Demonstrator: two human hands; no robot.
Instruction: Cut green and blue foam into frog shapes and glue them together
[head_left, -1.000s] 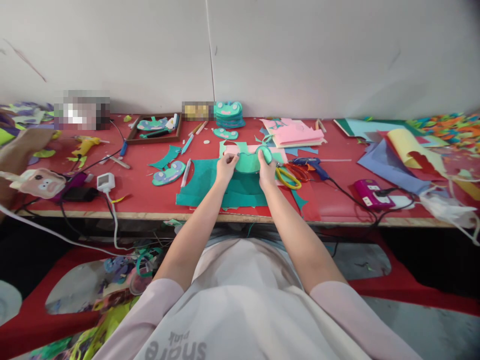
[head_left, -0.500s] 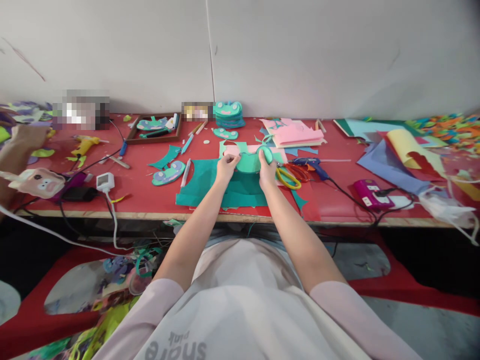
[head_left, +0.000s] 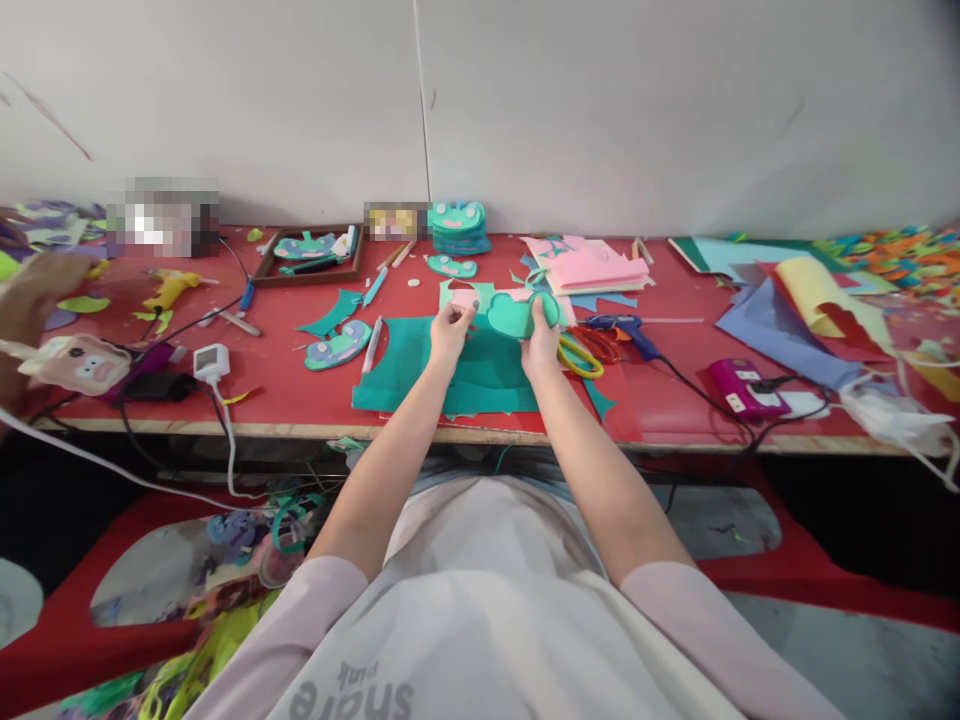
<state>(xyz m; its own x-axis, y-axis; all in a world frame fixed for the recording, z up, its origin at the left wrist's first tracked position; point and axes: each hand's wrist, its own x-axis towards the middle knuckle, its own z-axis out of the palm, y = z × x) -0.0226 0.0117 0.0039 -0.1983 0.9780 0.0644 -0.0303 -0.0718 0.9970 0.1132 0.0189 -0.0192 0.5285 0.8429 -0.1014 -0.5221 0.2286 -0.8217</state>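
Note:
My right hand (head_left: 541,345) grips a light-green frog-face-shaped cut-out (head_left: 510,316) with a darker rim, thumb on top, above the work surface. Just left of it, apart from the cut-out, my left hand (head_left: 450,335) has its thumb and fingers pinched together; what lies between them, if anything, is too small to make out. Beneath both hands spreads a dark-green sheet (head_left: 405,365) with cut edges. Yellow-handled scissors (head_left: 581,357) rest right of my right hand. A finished green frog face (head_left: 337,346) and a white pen (head_left: 372,345) lie to the left.
Further back stand stacked frog faces (head_left: 459,230) and a brown tray (head_left: 259,280). Pink sheets (head_left: 592,265) lie beyond my right hand. A blue glue gun (head_left: 630,330) trails its cord to a purple power strip (head_left: 739,388). Another person's arm (head_left: 45,310) is at far left.
My left hand has come off the green cut-out and sits slightly left of it. The cut-out has turned in my right hand, which has shifted a little right.

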